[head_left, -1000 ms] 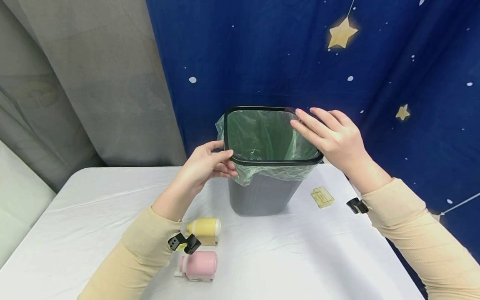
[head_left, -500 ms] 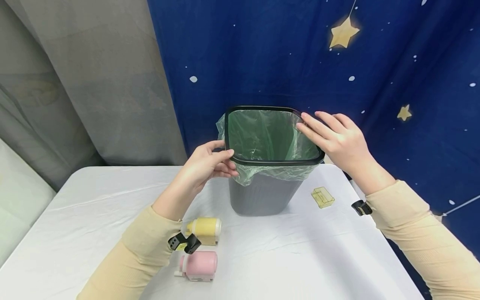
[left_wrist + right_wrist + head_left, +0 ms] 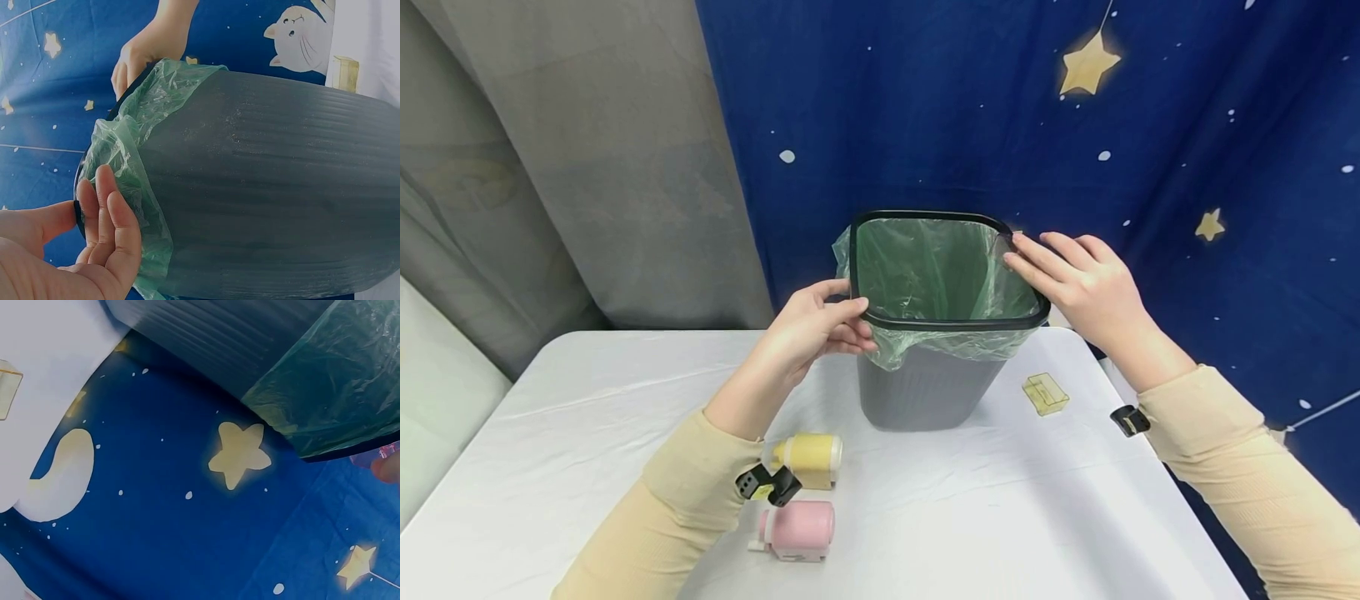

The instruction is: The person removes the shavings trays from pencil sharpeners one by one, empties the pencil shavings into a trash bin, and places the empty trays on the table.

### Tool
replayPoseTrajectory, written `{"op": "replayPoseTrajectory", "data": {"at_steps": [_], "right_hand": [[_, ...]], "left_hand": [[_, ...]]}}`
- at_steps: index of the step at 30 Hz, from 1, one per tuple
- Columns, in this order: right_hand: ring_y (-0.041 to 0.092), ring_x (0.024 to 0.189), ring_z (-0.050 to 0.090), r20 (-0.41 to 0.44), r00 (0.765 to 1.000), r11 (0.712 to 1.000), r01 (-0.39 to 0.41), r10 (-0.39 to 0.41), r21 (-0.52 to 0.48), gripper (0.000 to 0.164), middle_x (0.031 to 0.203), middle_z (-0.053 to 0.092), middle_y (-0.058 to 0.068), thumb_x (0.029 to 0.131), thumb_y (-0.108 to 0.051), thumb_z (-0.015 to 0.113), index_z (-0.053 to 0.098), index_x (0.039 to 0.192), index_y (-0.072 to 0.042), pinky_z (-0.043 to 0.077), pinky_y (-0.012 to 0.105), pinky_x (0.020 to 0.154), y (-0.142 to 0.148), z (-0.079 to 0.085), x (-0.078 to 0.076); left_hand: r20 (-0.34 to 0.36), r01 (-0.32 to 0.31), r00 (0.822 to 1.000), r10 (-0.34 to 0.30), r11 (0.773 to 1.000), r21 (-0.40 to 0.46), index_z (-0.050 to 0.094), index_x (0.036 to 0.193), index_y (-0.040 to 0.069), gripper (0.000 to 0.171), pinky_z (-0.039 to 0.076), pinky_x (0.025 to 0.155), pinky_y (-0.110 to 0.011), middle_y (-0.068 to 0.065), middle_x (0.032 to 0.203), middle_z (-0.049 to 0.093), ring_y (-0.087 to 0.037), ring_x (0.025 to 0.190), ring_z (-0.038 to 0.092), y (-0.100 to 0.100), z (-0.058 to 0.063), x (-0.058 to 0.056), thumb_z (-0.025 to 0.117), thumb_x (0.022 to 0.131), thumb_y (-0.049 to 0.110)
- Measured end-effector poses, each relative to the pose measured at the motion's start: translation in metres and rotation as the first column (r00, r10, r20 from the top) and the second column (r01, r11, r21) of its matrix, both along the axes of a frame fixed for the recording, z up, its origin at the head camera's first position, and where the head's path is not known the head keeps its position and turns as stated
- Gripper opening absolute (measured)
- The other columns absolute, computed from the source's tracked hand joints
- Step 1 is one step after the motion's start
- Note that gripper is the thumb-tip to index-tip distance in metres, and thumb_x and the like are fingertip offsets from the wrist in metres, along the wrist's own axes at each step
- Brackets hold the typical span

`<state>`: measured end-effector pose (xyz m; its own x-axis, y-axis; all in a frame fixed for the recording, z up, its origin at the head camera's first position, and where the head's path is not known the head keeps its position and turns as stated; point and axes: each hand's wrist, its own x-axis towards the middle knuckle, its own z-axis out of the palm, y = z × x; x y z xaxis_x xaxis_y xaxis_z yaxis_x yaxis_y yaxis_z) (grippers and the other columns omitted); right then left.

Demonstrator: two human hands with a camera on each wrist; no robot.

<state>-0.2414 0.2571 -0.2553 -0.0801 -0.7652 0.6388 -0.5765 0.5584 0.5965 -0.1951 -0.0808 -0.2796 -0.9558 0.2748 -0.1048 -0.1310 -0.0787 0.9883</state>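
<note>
A grey trash can (image 3: 925, 387) with a black rim stands on the table, lined with a thin green trash bag (image 3: 917, 267) folded over its edge. My left hand (image 3: 816, 325) grips the rim at the near left corner. In the left wrist view, its thumb is on the inner side and its fingers (image 3: 106, 219) curl outside, against the bag. At the rim's right side, my right hand (image 3: 1078, 283) pinches a small translucent purple piece (image 3: 369, 456), seen beside the thumb (image 3: 389, 467) in the right wrist view. Most of that piece is hidden by the fingers.
A translucent yellow box (image 3: 1045, 394) lies right of the can. A yellow cylindrical device (image 3: 811, 458) and a pink one (image 3: 801, 529) sit near the left forearm on the white tablecloth (image 3: 970, 517). A blue starry curtain (image 3: 940, 108) hangs behind.
My right hand has slid along the rim, right and toward me, with the purple piece at its fingertips. The left hand has kept its place on the rim.
</note>
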Motion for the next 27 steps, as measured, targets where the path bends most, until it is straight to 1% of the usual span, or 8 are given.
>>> {"op": "replayPoseTrajectory", "data": {"at_steps": [7, 18, 27], "right_hand": [[0.036, 0.099, 0.058, 0.009, 1.0, 1.0, 0.007, -0.008, 0.008, 0.042, 0.128, 0.06, 0.009, 0.099, 0.006, 0.038, 0.063, 0.128, -0.009, 0.046, 0.048, 0.071, -0.001, 0.001, 0.001], [0.031, 0.097, 0.061, -0.085, 0.994, 0.996, -0.076, 0.071, -0.052, 0.04, 0.125, 0.062, 0.005, 0.095, 0.009, 0.047, 0.067, 0.123, -0.012, 0.048, 0.045, 0.068, -0.024, 0.013, 0.009], [0.028, 0.097, 0.062, -0.135, 0.987, 0.994, -0.092, 0.083, -0.054, 0.041, 0.125, 0.063, 0.004, 0.094, 0.01, 0.048, 0.068, 0.122, -0.013, 0.048, 0.044, 0.067, -0.034, 0.019, 0.017]], "left_hand": [[0.004, -0.001, 1.0, 0.001, 1.0, 0.003, 0.019, 0.151, 0.003, 0.068, 0.057, 0.072, -0.034, -0.009, 0.074, 0.066, -0.022, 0.067, 0.069, 0.0, 0.001, 0.0, 0.058, 0.097, 0.014], [0.004, -0.009, 1.0, 0.009, 1.0, -0.006, 0.019, 0.151, 0.003, 0.068, 0.056, 0.073, -0.035, -0.01, 0.075, 0.066, -0.023, 0.067, 0.069, 0.0, 0.001, 0.0, 0.058, 0.097, 0.014], [0.009, -0.009, 1.0, 0.01, 1.0, -0.016, 0.02, 0.151, 0.005, 0.067, 0.056, 0.074, -0.036, -0.011, 0.076, 0.066, -0.023, 0.069, 0.069, 0.0, 0.0, -0.001, 0.058, 0.097, 0.015]]}}
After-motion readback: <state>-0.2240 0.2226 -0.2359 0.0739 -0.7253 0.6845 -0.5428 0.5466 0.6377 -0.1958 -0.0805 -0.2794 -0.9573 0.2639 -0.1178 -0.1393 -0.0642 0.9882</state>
